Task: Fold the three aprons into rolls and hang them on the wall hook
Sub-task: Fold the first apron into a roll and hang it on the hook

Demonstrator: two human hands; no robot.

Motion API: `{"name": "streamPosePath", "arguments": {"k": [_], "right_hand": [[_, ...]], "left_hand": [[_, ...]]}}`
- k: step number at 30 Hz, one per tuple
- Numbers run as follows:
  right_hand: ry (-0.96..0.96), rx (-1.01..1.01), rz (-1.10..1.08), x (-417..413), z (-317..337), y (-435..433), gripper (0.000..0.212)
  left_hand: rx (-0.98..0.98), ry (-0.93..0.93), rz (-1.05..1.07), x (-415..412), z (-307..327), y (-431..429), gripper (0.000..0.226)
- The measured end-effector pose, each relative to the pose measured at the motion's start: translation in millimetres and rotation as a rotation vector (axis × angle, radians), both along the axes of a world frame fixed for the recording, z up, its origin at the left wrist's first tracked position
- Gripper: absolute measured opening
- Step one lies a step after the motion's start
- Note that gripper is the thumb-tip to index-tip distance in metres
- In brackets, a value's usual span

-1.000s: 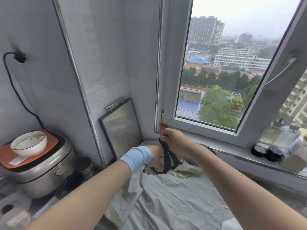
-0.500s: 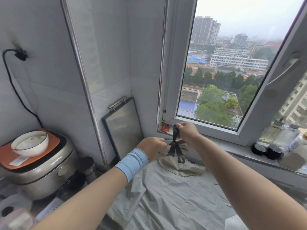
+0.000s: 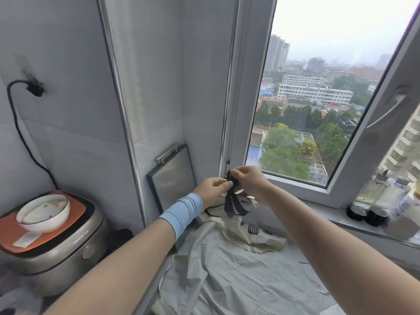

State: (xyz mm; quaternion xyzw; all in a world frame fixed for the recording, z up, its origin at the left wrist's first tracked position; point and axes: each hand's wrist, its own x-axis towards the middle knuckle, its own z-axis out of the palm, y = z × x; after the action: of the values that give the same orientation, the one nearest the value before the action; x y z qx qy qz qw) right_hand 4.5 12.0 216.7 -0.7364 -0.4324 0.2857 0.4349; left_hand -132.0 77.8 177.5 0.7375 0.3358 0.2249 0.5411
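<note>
A pale grey-green apron [image 3: 227,276] lies spread flat on the counter below the window. At its far end sits a bunched cream apron [image 3: 254,237] with black utensil prints. Black apron straps [image 3: 236,204] rise from that bundle up to the window's lower left corner. My right hand [image 3: 248,180] pinches the top of the straps by the window frame. Just left of it, my left hand [image 3: 212,189], wearing a blue wristband, pinches the same straps. A wall hook [image 3: 27,71] with a black plug hanging on it sits on the tiles at far left.
A rice cooker [image 3: 59,248] with an orange mat and white bowl [image 3: 43,212] stands at left. A steel board [image 3: 172,176] leans in the wall corner. Bottles and jars [image 3: 384,201] crowd the right window sill. The open window sash [image 3: 372,137] angles inward at right.
Both hands have risen from the bundle toward the window corner, pulling the black straps up and taut. The cream apron has lifted slightly with them.
</note>
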Motion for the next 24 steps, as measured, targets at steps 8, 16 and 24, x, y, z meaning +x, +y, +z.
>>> {"name": "streamPosePath", "arguments": {"k": [8, 16, 24], "right_hand": [[-0.110, 0.165, -0.036, -10, 73, 36, 0.017], [-0.120, 0.287, -0.078, -2, 160, 70, 0.016], [0.036, 0.263, -0.001, 24, 260, 119, 0.029]], "left_hand": [[-0.092, -0.238, 0.173, 2, 48, 46, 0.047], [0.071, -0.282, 0.257, 12, 158, 79, 0.021], [0.577, -0.215, 0.407, 37, 268, 138, 0.027]]}}
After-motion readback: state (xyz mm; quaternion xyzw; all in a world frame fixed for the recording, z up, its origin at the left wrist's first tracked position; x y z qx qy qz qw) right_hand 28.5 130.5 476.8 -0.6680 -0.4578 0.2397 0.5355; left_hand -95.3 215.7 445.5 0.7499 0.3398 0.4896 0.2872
